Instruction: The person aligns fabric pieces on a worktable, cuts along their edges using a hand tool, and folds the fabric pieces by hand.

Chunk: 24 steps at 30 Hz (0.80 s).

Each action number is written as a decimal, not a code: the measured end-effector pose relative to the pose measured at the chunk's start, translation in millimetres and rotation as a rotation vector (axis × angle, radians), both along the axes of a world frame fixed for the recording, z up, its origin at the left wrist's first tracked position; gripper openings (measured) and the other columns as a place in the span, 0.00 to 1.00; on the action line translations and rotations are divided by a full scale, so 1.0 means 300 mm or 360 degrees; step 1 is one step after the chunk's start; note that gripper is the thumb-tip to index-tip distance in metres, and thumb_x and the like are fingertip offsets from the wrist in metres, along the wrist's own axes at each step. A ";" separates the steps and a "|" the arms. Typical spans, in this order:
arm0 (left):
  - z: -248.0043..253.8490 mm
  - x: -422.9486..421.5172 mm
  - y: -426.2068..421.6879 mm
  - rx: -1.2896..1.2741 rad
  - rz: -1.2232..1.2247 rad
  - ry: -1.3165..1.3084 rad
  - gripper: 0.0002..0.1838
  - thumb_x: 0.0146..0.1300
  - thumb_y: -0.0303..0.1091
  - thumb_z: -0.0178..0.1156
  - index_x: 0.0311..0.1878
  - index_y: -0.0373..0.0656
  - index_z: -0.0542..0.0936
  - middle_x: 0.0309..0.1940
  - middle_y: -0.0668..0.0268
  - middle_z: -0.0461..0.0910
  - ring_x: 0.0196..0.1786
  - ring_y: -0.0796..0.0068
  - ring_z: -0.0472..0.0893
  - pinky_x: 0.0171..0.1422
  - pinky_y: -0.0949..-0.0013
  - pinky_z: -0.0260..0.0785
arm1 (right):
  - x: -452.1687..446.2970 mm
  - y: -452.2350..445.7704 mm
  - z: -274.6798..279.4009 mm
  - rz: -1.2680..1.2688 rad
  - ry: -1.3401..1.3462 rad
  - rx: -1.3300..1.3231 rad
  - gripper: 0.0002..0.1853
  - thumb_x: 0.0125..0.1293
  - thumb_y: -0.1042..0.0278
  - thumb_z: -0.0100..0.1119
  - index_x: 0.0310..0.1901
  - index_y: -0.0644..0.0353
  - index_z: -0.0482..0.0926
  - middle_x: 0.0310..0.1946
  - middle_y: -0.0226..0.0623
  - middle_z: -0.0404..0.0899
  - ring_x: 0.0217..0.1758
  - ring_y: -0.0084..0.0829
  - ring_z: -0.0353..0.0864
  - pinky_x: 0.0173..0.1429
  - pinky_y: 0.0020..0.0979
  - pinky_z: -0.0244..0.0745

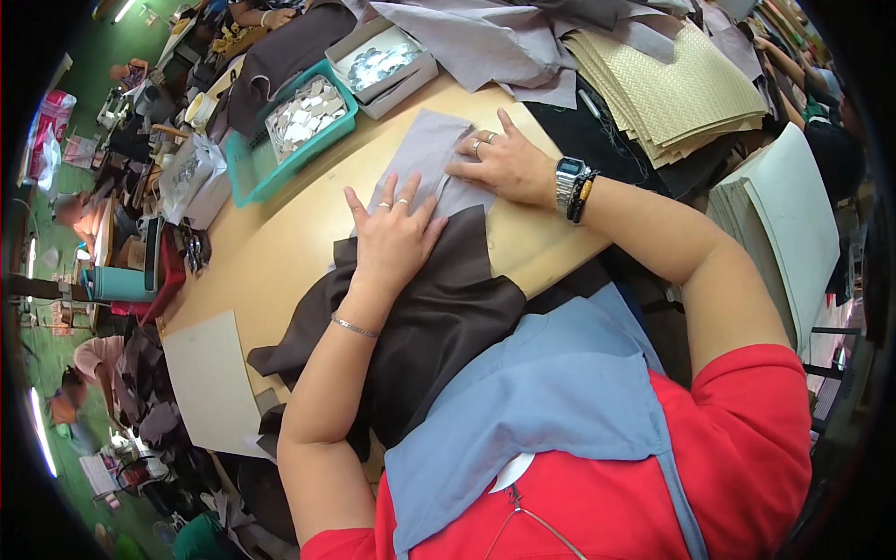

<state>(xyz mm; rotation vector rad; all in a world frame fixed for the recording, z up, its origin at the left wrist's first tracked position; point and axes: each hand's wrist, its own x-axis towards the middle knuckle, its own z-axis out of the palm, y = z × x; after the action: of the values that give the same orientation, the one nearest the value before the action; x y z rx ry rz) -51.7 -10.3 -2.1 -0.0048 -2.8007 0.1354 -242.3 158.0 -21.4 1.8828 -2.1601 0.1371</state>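
A light grey-lilac piece of fabric (pixel 422 140) lies flat on the wooden table (pixel 308 215). My left hand (pixel 392 233) rests on its lower part with fingers spread, near where it meets a dark brown cloth (pixel 411 327). On its right edge, my right hand (pixel 504 163) presses down with the fingertips, the fingers apart. The brown cloth hangs in folds from the table toward my lap, partly under my left forearm. Neither hand appears to grip anything. What lies beneath the palms is hidden.
A teal tray (pixel 245 173) of small pale pieces and a cardboard box (pixel 381 70) of shiny discs stand at the back. Woven gold sheets (pixel 653 89) are stacked back right, with a thick white stack (pixel 775 224) at the right. A white board (pixel 213 378) lies left. Other people work beyond.
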 end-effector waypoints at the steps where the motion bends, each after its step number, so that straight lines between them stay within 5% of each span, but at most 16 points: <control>1: 0.000 0.005 0.003 -0.0007 0.0004 0.0011 0.15 0.65 0.53 0.62 0.50 0.60 0.85 0.64 0.69 0.76 0.70 0.59 0.72 0.71 0.19 0.36 | 0.000 0.001 0.001 0.0005 0.0053 0.0021 0.18 0.72 0.62 0.50 0.62 0.39 0.75 0.60 0.32 0.74 0.68 0.33 0.72 0.71 0.70 0.56; 24: 0.007 0.147 0.086 -0.0004 0.0335 -0.0073 0.19 0.64 0.53 0.62 0.50 0.52 0.85 0.65 0.66 0.76 0.72 0.58 0.70 0.68 0.15 0.36 | 0.158 -0.042 0.081 0.0072 -0.0102 0.0443 0.22 0.71 0.67 0.46 0.66 0.44 0.71 0.63 0.46 0.72 0.67 0.44 0.74 0.68 0.63 0.66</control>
<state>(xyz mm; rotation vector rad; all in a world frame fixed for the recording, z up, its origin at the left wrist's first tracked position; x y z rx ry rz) -7.6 15.4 -0.1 0.2903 -2.8406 0.1916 -194.8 145.3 2.9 2.1023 -2.2793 -0.1021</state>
